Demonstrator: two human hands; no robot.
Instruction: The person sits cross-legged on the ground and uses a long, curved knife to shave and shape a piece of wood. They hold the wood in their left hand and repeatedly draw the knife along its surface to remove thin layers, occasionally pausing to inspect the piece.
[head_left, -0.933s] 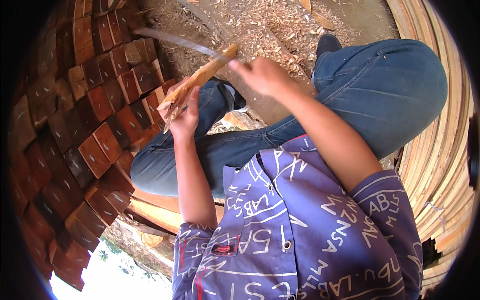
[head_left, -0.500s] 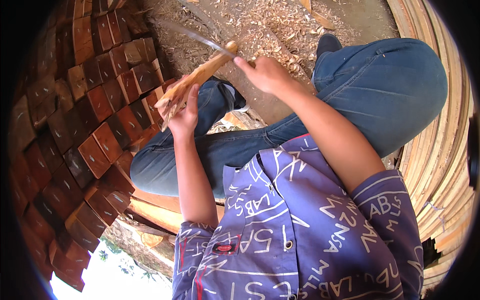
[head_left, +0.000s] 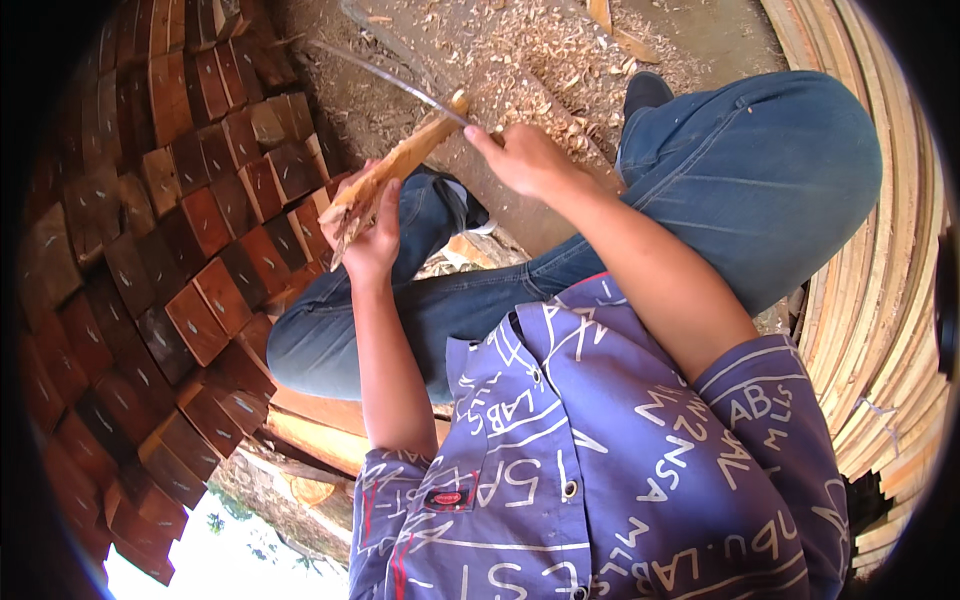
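Observation:
In my left hand [head_left: 374, 235] is a rough, pale piece of wood [head_left: 408, 155], slanting up and away to the right, its near end splintered. The fingers wrap round its lower part, thumb along the side. My right hand [head_left: 528, 160] is closed round the handle of a long, thin blade like a machete [head_left: 388, 76]; the fingers mostly hide that handle. The blade crosses the wood close to its far end and points to the upper left. Both hands are above my bent legs.
Curled wood shavings [head_left: 545, 60] litter the dirt ground ahead. A stack of reddish-brown wood blocks [head_left: 200, 310] rises close on my left. Long pale boards [head_left: 880, 320] are piled at my right. Behind my left leg lies a log [head_left: 305, 490].
The blade and the wood still cross near the wood's far end. Both hands have shifted only slightly, and the whole view has moved a little.

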